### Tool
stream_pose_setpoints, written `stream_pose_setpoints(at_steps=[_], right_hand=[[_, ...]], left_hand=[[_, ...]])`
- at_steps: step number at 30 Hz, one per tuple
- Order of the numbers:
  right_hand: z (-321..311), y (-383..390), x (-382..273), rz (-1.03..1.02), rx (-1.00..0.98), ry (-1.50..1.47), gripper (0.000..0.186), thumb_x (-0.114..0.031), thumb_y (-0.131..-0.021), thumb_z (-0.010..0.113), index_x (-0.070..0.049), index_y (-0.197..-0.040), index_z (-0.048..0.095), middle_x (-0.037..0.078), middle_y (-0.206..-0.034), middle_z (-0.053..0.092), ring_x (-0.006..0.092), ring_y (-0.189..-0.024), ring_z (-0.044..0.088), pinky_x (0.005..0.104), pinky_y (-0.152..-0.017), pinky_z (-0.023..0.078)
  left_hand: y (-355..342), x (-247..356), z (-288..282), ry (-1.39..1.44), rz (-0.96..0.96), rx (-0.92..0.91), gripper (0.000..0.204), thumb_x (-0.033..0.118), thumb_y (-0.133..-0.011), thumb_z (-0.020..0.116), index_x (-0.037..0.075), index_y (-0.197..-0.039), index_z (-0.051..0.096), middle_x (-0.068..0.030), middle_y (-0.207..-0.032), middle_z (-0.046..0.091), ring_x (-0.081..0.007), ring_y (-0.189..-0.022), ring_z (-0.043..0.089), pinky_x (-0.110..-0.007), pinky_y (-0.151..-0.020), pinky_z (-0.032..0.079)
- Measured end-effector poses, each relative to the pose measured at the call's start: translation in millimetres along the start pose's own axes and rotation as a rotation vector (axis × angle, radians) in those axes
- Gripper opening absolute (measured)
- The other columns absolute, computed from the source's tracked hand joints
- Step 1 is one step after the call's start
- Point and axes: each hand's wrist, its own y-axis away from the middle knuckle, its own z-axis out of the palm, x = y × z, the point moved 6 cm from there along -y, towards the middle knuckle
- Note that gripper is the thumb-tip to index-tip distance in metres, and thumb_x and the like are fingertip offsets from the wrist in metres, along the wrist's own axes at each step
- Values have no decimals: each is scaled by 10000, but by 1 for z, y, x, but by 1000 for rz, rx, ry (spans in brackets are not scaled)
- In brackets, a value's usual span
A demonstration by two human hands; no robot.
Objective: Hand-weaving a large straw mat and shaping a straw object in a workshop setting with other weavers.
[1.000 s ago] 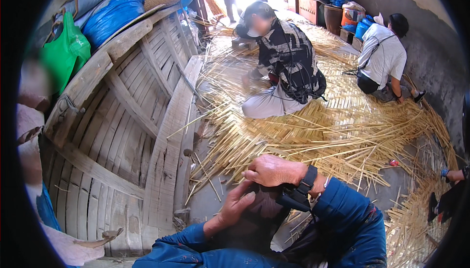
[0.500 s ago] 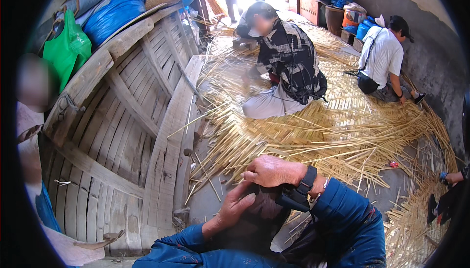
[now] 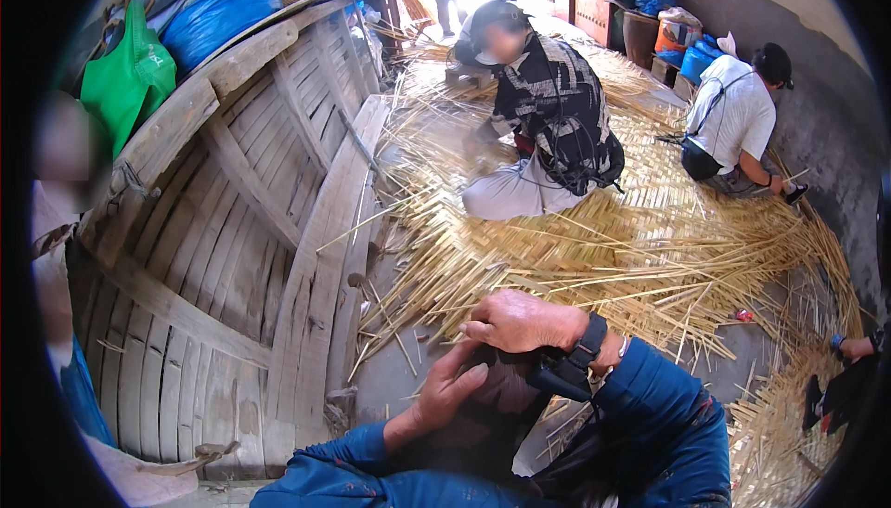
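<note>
Both hands rest over a dark, rounded shape, which looks like my dark-clothed knee. My left hand lies along its left side, thumb apart from the fingers and no object visible in it. Bent across the top is my right hand, its back upward and its knuckles meeting the left fingertips. The right fingertips are hidden, so its grip does not show. A black wristband with a small dark device circles my right wrist. Beyond the hands lies a partly woven mat of pale split strips, its loose ends spreading toward me.
A wooden boat-like frame fills the left, holding up a green bag and blue bundles. One person in a patterned jacket sits on the mat. Another in a white shirt crouches by the right wall. Someone's hand shows at the right edge.
My hands keep their pose. The view has shifted slightly. At the right, the person in white has raised a hand from the mat, with a short pale strip showing by it.
</note>
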Motion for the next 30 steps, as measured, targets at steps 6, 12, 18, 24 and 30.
stream_pose_setpoints(at_steps=[6,12,18,24,30], right_hand=[[-4,2,-7,-27,4,-4,369,-298,-972,544,31,-947,708,267,-842,674,432,-804,657,491,-754,513],[-4,0,-5,6,9,-6,344,-287,-922,542,10,-905,716,260,-866,681,449,-856,652,505,-783,515],[-4,-5,-4,10,8,-9,357,-296,-917,544,14,-877,716,261,-848,678,452,-842,652,510,-782,514],[-3,-7,-3,29,-6,-13,359,-297,-913,544,16,-869,715,264,-845,678,451,-834,653,511,-778,515],[-4,-6,-4,58,-15,-25,363,-301,-919,547,16,-891,722,262,-856,685,445,-847,660,504,-788,517]], left_hand=[[1,-3,0,51,-55,7,560,255,-977,582,-43,-1431,443,-162,-1403,534,-237,-1339,471,-367,-1134,329],[-2,7,1,26,-26,-3,554,251,-971,585,-35,-1425,448,-156,-1383,544,-232,-1324,480,-362,-1126,338],[-3,7,-3,24,-26,-2,553,247,-971,592,-33,-1425,448,-144,-1367,549,-213,-1301,487,-352,-1114,348],[-3,0,-3,90,-51,11,522,248,-970,601,-21,-1399,471,-124,-1330,568,-196,-1271,501,-344,-1092,367],[-4,3,-3,76,-35,1,491,238,-968,607,-13,-1375,493,-118,-1313,578,-192,-1255,514,-343,-1077,381]])
